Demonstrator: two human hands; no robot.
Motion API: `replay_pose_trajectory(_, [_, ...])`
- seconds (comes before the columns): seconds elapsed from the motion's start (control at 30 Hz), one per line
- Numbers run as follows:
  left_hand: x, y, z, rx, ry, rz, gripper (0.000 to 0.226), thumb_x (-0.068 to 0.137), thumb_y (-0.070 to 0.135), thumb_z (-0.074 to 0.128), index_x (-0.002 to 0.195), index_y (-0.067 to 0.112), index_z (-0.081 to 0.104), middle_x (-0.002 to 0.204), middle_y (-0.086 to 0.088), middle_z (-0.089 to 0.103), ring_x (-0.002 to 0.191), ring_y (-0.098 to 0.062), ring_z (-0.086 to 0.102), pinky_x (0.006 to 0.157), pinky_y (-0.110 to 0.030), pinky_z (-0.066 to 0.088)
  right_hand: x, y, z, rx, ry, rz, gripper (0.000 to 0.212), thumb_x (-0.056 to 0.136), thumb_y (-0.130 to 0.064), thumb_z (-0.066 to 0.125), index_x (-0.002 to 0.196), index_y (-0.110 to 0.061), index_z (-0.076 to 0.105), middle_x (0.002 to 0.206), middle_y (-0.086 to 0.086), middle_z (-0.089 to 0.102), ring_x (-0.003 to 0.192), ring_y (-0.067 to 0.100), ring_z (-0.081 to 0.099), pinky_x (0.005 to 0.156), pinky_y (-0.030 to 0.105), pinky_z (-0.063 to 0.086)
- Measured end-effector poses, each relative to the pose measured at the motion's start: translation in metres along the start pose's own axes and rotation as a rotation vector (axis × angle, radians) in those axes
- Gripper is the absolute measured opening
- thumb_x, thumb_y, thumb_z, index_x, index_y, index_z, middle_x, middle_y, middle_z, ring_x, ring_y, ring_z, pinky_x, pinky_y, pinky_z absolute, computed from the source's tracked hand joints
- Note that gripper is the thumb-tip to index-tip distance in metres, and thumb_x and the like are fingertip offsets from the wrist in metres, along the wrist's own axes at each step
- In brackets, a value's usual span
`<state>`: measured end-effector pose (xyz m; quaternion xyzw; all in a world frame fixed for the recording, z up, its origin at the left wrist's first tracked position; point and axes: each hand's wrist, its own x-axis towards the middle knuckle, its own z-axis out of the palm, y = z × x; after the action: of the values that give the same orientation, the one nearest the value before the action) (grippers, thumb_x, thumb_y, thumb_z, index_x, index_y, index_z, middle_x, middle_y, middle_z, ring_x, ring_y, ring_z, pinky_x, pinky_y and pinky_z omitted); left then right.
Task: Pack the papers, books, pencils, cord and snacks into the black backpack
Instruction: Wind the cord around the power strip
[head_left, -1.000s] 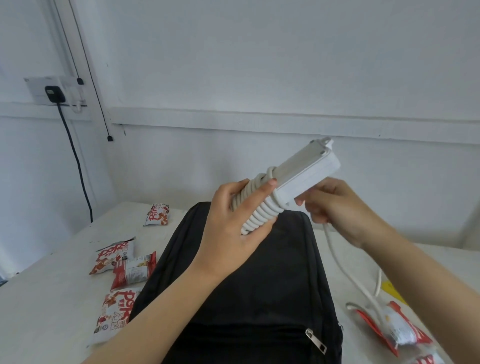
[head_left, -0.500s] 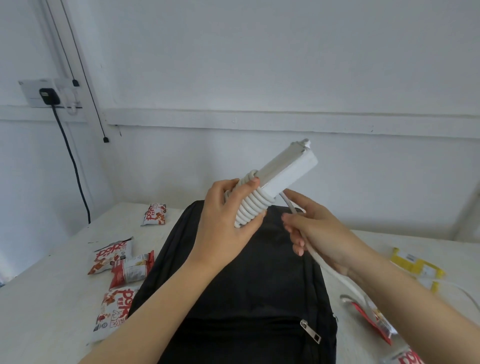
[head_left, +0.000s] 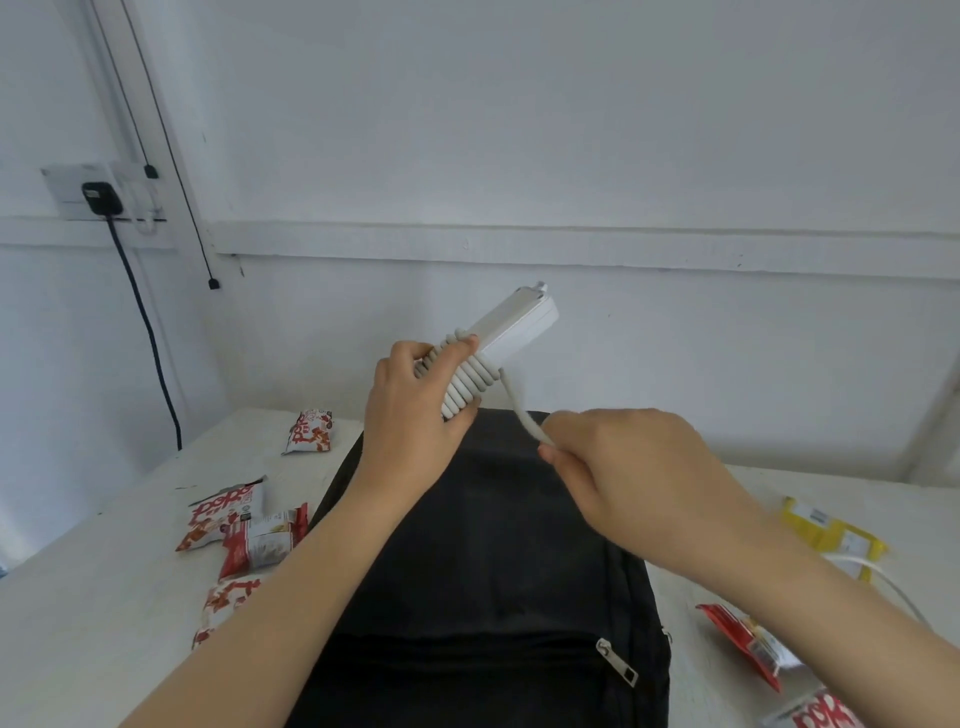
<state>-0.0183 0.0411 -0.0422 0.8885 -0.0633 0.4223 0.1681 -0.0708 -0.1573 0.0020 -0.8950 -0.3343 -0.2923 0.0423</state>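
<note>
Several coils (head_left: 464, 387) are clamped by the left hand (head_left: 410, 408) — the white cord (head_left: 522, 415), pinched in the right hand (head_left: 628, 473), is best drawn taut.

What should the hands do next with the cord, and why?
Probably carry the right hand up and round the strip for another turn of cord: the left hand grips the strip over the wound coils, the right pinches the loose length just below, and slack lies on the table at right.
</note>
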Motion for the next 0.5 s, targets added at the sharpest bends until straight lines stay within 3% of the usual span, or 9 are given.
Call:
replay_pose_trajectory(0.17, [-0.005,0.000,0.008,-0.018,-0.043,-0.003,0.064,0.076,0.027,0.076,0.133,0.024,0.047,0.115,-0.014,0.048,0.099,-0.027,0.050,0.074,-0.038,0.051,0.000,-0.010,0.007,-0.023,-0.008,-0.131,0.048,0.073,-0.019,0.074,0.065,-0.021,0.026,0.048,-0.011,0.021,0.039,0.004,0.002,0.047,0.013,-0.002])
replay_pose_trajectory(0.27, [-0.004,-0.001,0.008,-0.035,-0.066,0.001,0.064,0.076,0.027,0.076,0.133,0.025,0.047,0.116,-0.012,0.048,0.101,-0.025,0.050,0.076,-0.036,0.049,0.000,-0.005,-0.001,-0.032,-0.009,-0.159,0.038,0.077,-0.024,0.062,0.063,-0.021,0.026,0.049,-0.011,0.021,0.038,0.010,0.010,0.045,0.012,0.002])
replay_pose_trajectory(0.4, [-0.005,0.000,0.004,-0.030,-0.081,0.137,0.067,0.074,0.026,0.077,0.129,0.033,0.039,0.114,-0.009,0.049,0.099,-0.025,0.050,0.073,-0.038,0.051,0.004,-0.001,-0.010,-0.024,-0.022,-0.223,0.033,0.077,-0.028,0.055,0.063,-0.024,0.026,0.053,-0.012,0.004,0.041,0.004,0.000,0.047,0.012,-0.001])
replay_pose_trajectory(0.5, [-0.005,0.000,-0.001,-0.025,-0.089,0.232,0.077,0.073,0.028,0.078,0.133,0.033,0.031,0.114,-0.007,0.050,0.101,-0.024,0.050,0.075,-0.035,0.048,0.010,0.006,-0.026,-0.082,-0.016,-0.234,0.025,0.084,-0.032,0.044,0.062,-0.023,0.049,0.052,-0.013,0.025,0.040,0.003,0.009,0.046,0.010,0.004])
